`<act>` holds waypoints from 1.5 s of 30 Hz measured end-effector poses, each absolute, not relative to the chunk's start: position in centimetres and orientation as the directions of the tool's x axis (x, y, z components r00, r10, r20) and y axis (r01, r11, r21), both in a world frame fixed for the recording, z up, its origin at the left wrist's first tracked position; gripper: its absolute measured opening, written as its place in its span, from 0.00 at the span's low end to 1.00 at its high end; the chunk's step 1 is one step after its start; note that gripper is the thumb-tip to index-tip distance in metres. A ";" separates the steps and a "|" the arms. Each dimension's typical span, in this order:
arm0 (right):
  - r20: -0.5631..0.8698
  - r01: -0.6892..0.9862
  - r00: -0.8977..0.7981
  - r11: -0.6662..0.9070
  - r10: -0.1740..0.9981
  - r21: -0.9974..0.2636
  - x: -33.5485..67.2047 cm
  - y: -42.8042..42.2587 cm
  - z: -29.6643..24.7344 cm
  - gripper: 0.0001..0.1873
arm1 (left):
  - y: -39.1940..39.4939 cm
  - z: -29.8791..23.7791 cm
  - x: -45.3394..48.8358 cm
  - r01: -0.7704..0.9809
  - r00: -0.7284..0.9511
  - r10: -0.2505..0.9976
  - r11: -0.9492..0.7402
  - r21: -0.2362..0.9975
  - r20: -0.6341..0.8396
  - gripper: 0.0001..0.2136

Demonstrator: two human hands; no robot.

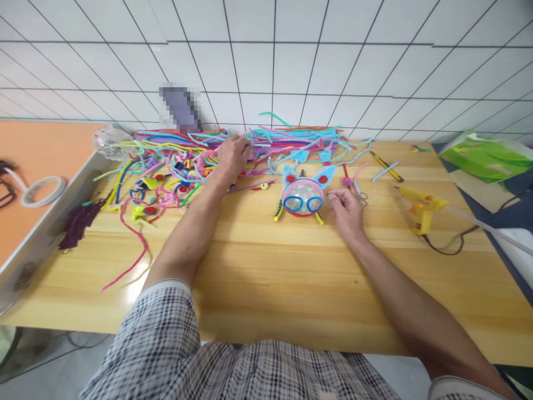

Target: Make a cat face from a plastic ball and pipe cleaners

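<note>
My left hand (234, 157) reaches into a pile of colourful pipe cleaners (291, 135) along the wall. Its fingers are bent together among the stems, and what they pinch is hidden. Just right of a small craft animal (303, 191), my right hand (346, 214) hovers or rests with curled fingers, thumb and forefinger close together; I cannot make out anything between them. The animal has a clear round body, blue pipe-cleaner ears with red centres, blue ring glasses and yellow feet. It stands upright, apart from both hands.
A yellow glue gun (422, 210) with its cord lies at the right. Nearby are a yellow cutter knife (387, 166) and scissors (361, 197). Left are twisted pipe-cleaner pieces (166, 197), purple tassels (83, 222) and a plastic bag (112, 143). A green packet (487, 158) sits far right.
</note>
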State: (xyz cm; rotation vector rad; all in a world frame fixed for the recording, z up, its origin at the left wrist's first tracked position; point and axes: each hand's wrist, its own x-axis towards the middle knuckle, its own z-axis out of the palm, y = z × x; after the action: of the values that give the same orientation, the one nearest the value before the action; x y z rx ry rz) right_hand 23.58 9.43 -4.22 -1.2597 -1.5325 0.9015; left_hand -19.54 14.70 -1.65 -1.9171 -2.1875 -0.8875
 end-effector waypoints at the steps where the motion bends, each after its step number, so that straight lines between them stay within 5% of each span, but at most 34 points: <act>1: 0.201 0.303 -0.056 0.208 0.978 -0.930 23.6 9.4 -4.2 0.20 | 14.7 -1.7 -19.6 0.931 -0.207 0.876 0.040 0.362 0.436 0.12; 29: 0.217 0.343 -0.075 0.230 0.973 -0.911 22.9 9.3 -3.2 0.22 | 13.9 1.3 -19.9 0.870 -0.244 0.761 -0.102 0.483 0.601 0.15; 40: 0.231 0.366 -0.068 0.240 0.971 -0.899 23.1 9.5 -3.3 0.27 | 14.3 -0.6 -19.6 0.844 -0.253 0.846 -0.044 0.535 0.469 0.15; 45: 0.232 0.373 -0.084 0.247 0.969 -0.894 23.0 9.5 -3.6 0.24 | 14.5 -2.2 -19.7 0.864 -0.216 0.860 -0.053 0.501 0.462 0.23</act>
State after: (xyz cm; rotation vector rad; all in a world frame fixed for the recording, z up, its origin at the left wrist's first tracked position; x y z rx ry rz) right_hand 23.00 9.51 -3.58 -1.2726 -1.6246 0.8370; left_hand -19.70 14.46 -2.18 -1.9643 -2.1583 -1.1492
